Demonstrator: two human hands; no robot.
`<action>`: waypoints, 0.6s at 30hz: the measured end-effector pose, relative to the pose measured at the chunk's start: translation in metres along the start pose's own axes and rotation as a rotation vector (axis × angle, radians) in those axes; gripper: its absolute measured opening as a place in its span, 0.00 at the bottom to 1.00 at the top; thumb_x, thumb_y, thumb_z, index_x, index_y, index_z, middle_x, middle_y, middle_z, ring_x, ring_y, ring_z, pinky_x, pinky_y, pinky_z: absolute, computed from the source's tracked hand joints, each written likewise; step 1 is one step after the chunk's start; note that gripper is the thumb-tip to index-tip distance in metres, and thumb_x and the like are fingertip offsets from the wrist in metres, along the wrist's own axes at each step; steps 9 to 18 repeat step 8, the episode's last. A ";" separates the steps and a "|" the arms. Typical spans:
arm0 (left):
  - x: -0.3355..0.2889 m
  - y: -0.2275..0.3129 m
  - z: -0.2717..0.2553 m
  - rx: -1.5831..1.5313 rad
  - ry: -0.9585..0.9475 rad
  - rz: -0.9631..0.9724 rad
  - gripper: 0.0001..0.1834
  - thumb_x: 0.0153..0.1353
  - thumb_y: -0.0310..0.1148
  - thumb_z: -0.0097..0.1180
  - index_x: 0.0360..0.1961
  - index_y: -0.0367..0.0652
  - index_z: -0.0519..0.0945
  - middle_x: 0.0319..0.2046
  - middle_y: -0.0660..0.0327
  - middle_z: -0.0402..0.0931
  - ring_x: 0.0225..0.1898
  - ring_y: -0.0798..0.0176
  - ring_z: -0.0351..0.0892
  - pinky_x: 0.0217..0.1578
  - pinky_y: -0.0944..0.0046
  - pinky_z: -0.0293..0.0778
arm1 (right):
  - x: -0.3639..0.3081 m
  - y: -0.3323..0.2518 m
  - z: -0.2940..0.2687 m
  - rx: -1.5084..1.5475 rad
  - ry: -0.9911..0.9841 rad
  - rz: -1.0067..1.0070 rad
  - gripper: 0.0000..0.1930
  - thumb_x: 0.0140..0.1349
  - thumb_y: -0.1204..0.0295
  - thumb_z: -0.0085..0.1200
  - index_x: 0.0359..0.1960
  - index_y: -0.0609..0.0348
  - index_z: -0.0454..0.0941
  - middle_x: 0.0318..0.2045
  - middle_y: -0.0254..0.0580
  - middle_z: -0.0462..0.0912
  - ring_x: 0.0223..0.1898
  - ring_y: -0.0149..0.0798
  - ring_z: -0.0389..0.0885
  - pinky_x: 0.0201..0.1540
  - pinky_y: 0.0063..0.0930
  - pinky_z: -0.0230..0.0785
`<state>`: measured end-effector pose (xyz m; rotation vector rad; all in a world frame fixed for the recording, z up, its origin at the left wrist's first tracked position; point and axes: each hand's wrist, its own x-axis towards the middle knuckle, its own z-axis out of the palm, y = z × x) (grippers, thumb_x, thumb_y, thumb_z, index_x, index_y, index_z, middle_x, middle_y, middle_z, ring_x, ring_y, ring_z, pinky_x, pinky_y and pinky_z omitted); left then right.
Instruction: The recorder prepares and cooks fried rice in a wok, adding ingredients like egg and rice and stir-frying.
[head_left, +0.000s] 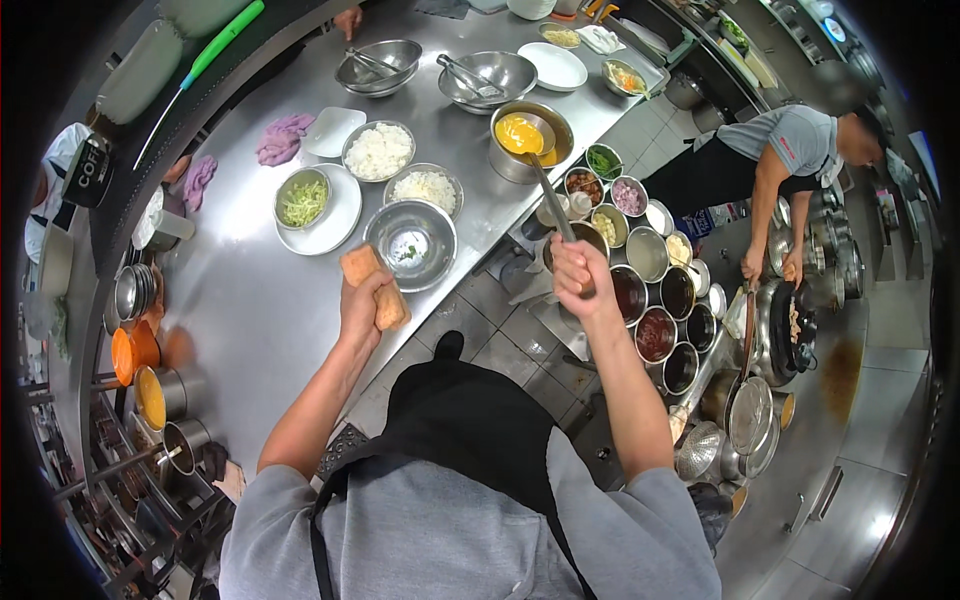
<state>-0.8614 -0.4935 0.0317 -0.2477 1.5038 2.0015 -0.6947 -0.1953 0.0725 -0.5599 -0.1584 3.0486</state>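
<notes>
My left hand [362, 312] is closed around a blocky, soft-looking orange piece [361, 264], like a sponge or folded cloth; its exact kind is unclear. Just beyond it, a steel bowl [428, 262] at the counter's near edge holds a few green bits at its bottom. My right hand [580, 278] grips the handle end of a long ladle [553, 200]. The ladle's head, filled with thick yellow liquid [521, 132], is in a round steel pot [557, 172] on the counter. More yellow liquid lies in the pot around it.
Bowls of white rice [379, 151] and shredded greens [303, 202] stand beyond my left hand. Steel bowls with tongs [488, 80] sit farther back. To the right are several sauce and ingredient containers [656, 333]. A co-worker [790, 150] leans over a pan at far right.
</notes>
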 end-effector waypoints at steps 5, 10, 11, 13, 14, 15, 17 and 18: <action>0.060 0.010 0.023 -0.025 -0.051 0.077 0.28 0.50 0.22 0.57 0.54 0.40 0.66 0.42 0.59 0.70 0.43 0.62 0.75 0.43 0.60 0.75 | -0.025 0.007 -0.005 0.022 -0.098 -0.028 0.08 0.63 0.77 0.40 0.42 0.64 0.70 0.16 0.30 0.66 0.09 0.26 0.62 0.09 0.22 0.60; 0.082 0.018 0.053 -0.019 0.002 0.239 0.28 0.49 0.22 0.57 0.54 0.40 0.65 0.43 0.58 0.70 0.43 0.61 0.75 0.44 0.61 0.75 | -0.040 0.007 0.008 0.050 -0.116 -0.038 0.09 0.63 0.76 0.41 0.43 0.64 0.70 0.16 0.30 0.66 0.09 0.27 0.62 0.09 0.22 0.61; 0.082 0.018 0.053 -0.019 0.002 0.239 0.28 0.49 0.22 0.57 0.54 0.40 0.65 0.43 0.58 0.70 0.43 0.61 0.75 0.44 0.61 0.75 | -0.040 0.007 0.008 0.050 -0.116 -0.038 0.09 0.63 0.76 0.41 0.43 0.64 0.70 0.16 0.30 0.66 0.09 0.27 0.62 0.09 0.22 0.61; 0.082 0.018 0.053 -0.019 0.002 0.239 0.28 0.49 0.22 0.57 0.54 0.40 0.65 0.43 0.58 0.70 0.43 0.61 0.75 0.44 0.61 0.75 | -0.040 0.007 0.008 0.050 -0.116 -0.038 0.09 0.63 0.76 0.41 0.43 0.64 0.70 0.16 0.30 0.66 0.09 0.27 0.62 0.09 0.22 0.61; 0.082 0.018 0.053 -0.019 0.002 0.239 0.28 0.49 0.22 0.57 0.54 0.40 0.65 0.43 0.58 0.70 0.43 0.61 0.75 0.44 0.61 0.75 | -0.040 0.007 0.008 0.050 -0.116 -0.038 0.09 0.63 0.76 0.41 0.43 0.64 0.70 0.16 0.30 0.66 0.09 0.27 0.62 0.09 0.22 0.61; 0.082 0.018 0.053 -0.019 0.002 0.239 0.28 0.49 0.22 0.57 0.54 0.40 0.65 0.43 0.58 0.70 0.43 0.61 0.75 0.44 0.61 0.75 | -0.040 0.007 0.008 0.050 -0.116 -0.038 0.09 0.63 0.76 0.41 0.43 0.64 0.70 0.16 0.30 0.66 0.09 0.27 0.62 0.09 0.22 0.61; 0.082 0.018 0.053 -0.019 0.002 0.239 0.28 0.49 0.22 0.57 0.54 0.40 0.65 0.43 0.58 0.70 0.43 0.61 0.75 0.44 0.61 0.75 | -0.040 0.007 0.008 0.050 -0.116 -0.038 0.09 0.63 0.76 0.41 0.43 0.64 0.70 0.16 0.30 0.66 0.09 0.27 0.62 0.09 0.22 0.61; 0.082 0.018 0.053 -0.019 0.002 0.239 0.28 0.49 0.22 0.57 0.54 0.40 0.65 0.43 0.58 0.70 0.43 0.61 0.75 0.44 0.61 0.75 | -0.040 0.007 0.008 0.050 -0.116 -0.038 0.09 0.63 0.76 0.41 0.43 0.64 0.70 0.16 0.30 0.66 0.09 0.27 0.62 0.09 0.22 0.61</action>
